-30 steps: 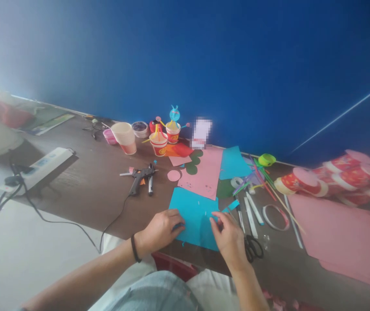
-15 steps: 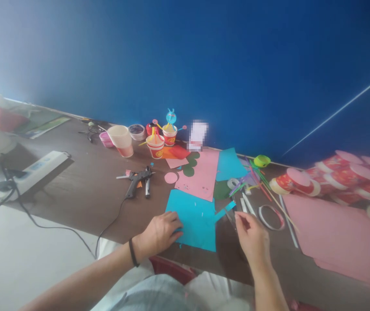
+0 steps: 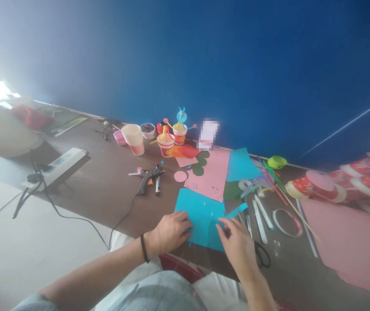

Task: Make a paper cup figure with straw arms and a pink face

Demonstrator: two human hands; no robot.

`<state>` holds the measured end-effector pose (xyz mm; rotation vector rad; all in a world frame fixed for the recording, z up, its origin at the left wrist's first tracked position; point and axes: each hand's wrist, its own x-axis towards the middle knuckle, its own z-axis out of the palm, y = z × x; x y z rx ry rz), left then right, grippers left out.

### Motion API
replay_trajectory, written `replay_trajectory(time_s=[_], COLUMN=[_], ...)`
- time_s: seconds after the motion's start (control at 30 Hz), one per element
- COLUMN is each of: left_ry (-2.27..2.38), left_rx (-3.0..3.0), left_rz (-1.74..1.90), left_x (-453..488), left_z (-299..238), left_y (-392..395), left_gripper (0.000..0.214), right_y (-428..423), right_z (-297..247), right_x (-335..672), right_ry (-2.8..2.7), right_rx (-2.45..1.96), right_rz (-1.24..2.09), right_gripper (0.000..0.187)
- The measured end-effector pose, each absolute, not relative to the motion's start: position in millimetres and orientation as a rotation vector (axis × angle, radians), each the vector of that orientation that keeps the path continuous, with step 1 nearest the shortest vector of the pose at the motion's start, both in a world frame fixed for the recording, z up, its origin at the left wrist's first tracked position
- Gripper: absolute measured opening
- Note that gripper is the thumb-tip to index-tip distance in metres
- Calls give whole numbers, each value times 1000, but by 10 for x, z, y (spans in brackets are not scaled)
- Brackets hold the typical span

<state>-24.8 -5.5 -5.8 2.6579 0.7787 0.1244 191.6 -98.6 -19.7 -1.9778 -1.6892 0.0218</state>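
Observation:
A sheet of blue paper [image 3: 204, 211] lies at the table's near edge, with small white and blue scraps on it. My left hand [image 3: 173, 231] rests on its left part, fingers curled and pressed together; what lies under or between the fingertips is hidden. Over the sheet's right edge is my right hand [image 3: 235, 237], thumb and forefinger a little apart with nothing visible between them. Just beyond its fingers sits a cut strip of blue paper [image 3: 237, 210]. Scissors with black handles [image 3: 263, 255] lie right beside this hand.
A black glue gun [image 3: 147, 177] lies at left, its cord trailing past a white power strip [image 3: 63, 166]. Paper cups [image 3: 134, 138] and cup figures [image 3: 166, 144] stand at the back. Pink paper [image 3: 210, 172], markers [image 3: 260, 220], a tape roll [image 3: 287, 222] and red cups [image 3: 316, 185] spread rightward.
My right hand has moved left from beside the scissors to the edge of the blue sheet, uncovering the black handles. My left hand stays on the sheet. The whole view has shifted slightly.

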Motion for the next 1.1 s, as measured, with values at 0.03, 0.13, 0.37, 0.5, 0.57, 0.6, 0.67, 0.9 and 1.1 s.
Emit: replay_trajectory(time_s=[0.03, 0.13, 0.37, 0.5, 0.57, 0.6, 0.67, 0.9, 1.1], left_ry=[775, 771, 765, 759, 763, 765, 764, 744, 693], left_rx=[2657, 2655, 2640, 2641, 2641, 2642, 2644, 2643, 2639], left_rz=[131, 163, 200, 190, 183, 180, 172, 163, 222], left_x=[-254, -273, -294, -297, -297, -298, -299, -306, -323], left_z=[-61, -81, -109, -94, -87, -84, -79, -76, -79], left_y=[-55, -51, -48, -50, -52, -53, -55, -52, -54], left_gripper=[17, 17, 21, 23, 25, 27, 33, 49, 52], right_y=[-949, -863, -815, -852, -873, -885, -910, -995, -1068], right_z=[-208, -241, -243, -243, -245, -246, -248, -293, -256], right_x=[1904, 1887, 1844, 1843, 1848, 1852, 1863, 1952, 2000], right_ry=[-1697, -1726, -1760, -1734, -1747, -1750, -1740, -1716, -1674], right_rx=[-1981, -1984, -1992, -2010, -2010, -2012, -2025, -2113, -2173], right_rz=[18, 7, -10, -21, -5, 1, 5, 33, 26], right_gripper=[23, 22, 27, 25, 24, 24, 23, 19, 21])
